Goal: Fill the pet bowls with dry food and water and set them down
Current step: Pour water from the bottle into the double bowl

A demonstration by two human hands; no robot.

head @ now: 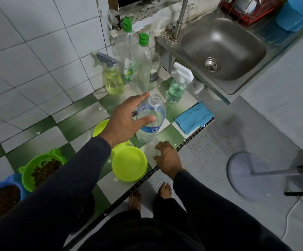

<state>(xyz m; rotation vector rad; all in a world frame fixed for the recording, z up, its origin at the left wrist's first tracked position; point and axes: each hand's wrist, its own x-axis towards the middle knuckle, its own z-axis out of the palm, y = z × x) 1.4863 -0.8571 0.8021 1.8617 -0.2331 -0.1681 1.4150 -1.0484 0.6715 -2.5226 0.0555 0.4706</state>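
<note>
A clear water bottle [151, 122] with a blue label and no cap stands upright on the green-and-white tiled counter [78, 122]. My left hand [127, 120] wraps it, thumb across the front and fingers behind the neck. My right hand [167, 158] hovers at the counter's front edge, fingers curled and apart, holding nothing. A lime-green bowl [129, 166] sits just left of that hand. A second yellow-green bowl [100, 128] is half hidden by my left arm. Further left are a green bowl [42, 169] and a blue bowl [4, 198], both holding dry food.
Spray bottle [112, 80], two tall green-capped bottles [143, 64] and a small green-liquid bottle [176, 89] stand at the back of the counter. A folded blue cloth [194, 116] lies to the right. A steel sink [225, 49] is beyond. A fan base [252, 171] stands on the floor.
</note>
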